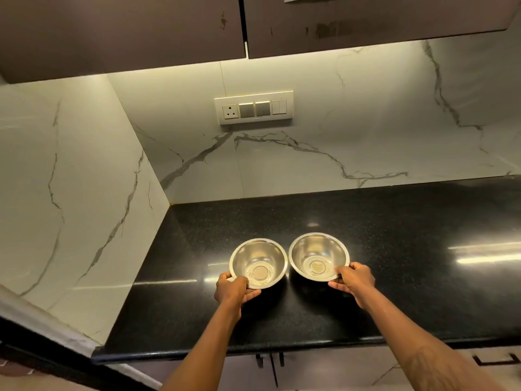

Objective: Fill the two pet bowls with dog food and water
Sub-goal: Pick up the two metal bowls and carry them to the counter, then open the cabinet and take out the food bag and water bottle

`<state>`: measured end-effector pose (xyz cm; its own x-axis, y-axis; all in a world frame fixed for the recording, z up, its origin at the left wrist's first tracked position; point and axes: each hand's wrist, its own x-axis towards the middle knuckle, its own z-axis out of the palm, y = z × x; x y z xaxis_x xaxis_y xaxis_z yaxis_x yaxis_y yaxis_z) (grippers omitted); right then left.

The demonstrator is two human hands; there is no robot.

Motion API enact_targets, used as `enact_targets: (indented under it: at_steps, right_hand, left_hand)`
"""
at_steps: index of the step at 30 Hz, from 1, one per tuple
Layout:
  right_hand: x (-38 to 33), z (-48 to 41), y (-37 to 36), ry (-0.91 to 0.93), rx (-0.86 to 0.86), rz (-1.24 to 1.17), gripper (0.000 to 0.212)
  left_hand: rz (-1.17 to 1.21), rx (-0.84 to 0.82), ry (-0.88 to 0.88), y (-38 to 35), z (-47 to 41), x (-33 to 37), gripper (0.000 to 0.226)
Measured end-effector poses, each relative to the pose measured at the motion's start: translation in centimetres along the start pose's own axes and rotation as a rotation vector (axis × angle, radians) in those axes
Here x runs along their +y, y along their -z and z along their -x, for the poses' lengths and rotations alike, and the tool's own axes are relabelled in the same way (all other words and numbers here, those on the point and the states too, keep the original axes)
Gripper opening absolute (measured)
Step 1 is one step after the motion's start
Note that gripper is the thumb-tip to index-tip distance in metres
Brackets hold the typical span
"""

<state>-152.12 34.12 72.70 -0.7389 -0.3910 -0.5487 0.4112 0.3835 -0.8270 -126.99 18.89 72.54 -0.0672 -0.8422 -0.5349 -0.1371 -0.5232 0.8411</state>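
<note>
Two round stainless-steel bowls, the left bowl (258,262) and the right bowl (319,256), sit side by side, both empty, near the front of the glossy black granite counter (394,277). The left hand (235,289) grips the left bowl's near rim; the right hand (353,279) grips the right bowl's. Placement appears to be the current step; next, release both rims and fetch dog food and water, neither in view.

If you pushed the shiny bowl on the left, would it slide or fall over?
The left bowl would probably slide: smooth steel on a glossy black counter. It looks empty, so likely light. Its narrow base might let it wobble.
</note>
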Motion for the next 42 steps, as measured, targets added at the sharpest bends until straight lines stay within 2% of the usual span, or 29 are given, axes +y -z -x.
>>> enact_targets:
  at_steps: [9, 13, 15, 17, 19, 21, 25, 29, 33, 37, 39, 42]
  right_hand:
    - [0.2, -0.2, 0.7, -0.025, -0.012, 0.023, 0.017]
    - [0.1, -0.1, 0.8, 0.013, 0.03, 0.08, 0.032]
    - [-0.1, -0.2, 1.3, 0.143, 0.147, 0.318, 0.046]
    - [-0.7, -0.2, 1.8, 0.304, 0.252, 0.529, 0.054]
    - [-1.9, -0.1, 1.7, 0.445, 0.284, 0.578, 0.052]
    - [-4.0, 0.4, 1.0, 0.546, 0.268, 0.572, 0.044]
    - [-10.2, 2.9, -2.2, 0.732, 0.183, 0.419, 0.025]
    - [-17.4, 5.9, -5.0, 0.983, 0.171, 0.264, 0.032]
    - [-24.2, 9.3, -6.6, 1.225, 0.182, 0.125, 0.036]
    - [-29.2, 11.9, -7.0, 1.474, 0.261, 0.067, 0.039]
    - [-31.2, 13.0, -6.9, 1.609, 0.311, 0.066, 0.04]
    - [-33.9, 14.5, -6.7, 1.796, 0.431, 0.19, 0.043]
  left_hand:
    - [-0.009, 0.003, 0.029, 0.4, -0.8, -0.1, 0.054]
    - [-0.092, 0.009, 0.069, 0.4, -1.4, -0.3, 0.041]
    - [-0.211, 0.077, 0.06, 0.7, -1.0, 0.0, 0.033]
    - [-0.371, 0.222, -0.04, 1.1, -0.2, 1.1, 0.029]
    - [-0.492, 0.306, -0.156, 1.3, 0.7, 3.0, 0.041]
    - [-0.512, 0.308, -0.271, 0.7, 1.3, 5.8, 0.048]
    - [-0.342, 0.139, -0.478, -3.0, 3.2, 13.4, 0.054]
    - [-0.161, 0.005, -0.588, -6.7, 6.5, 21.9, 0.056]
    - [-0.003, -0.044, -0.714, -9.1, 9.8, 29.4, 0.054]
    - [0.132, -0.079, -0.699, -10.3, 12.8, 34.9, 0.054]
    - [0.215, -0.139, -0.672, -10.3, 14.4, 36.2, 0.032]
    - [0.342, -0.234, -0.571, -10.5, 16.5, 37.5, 0.024]
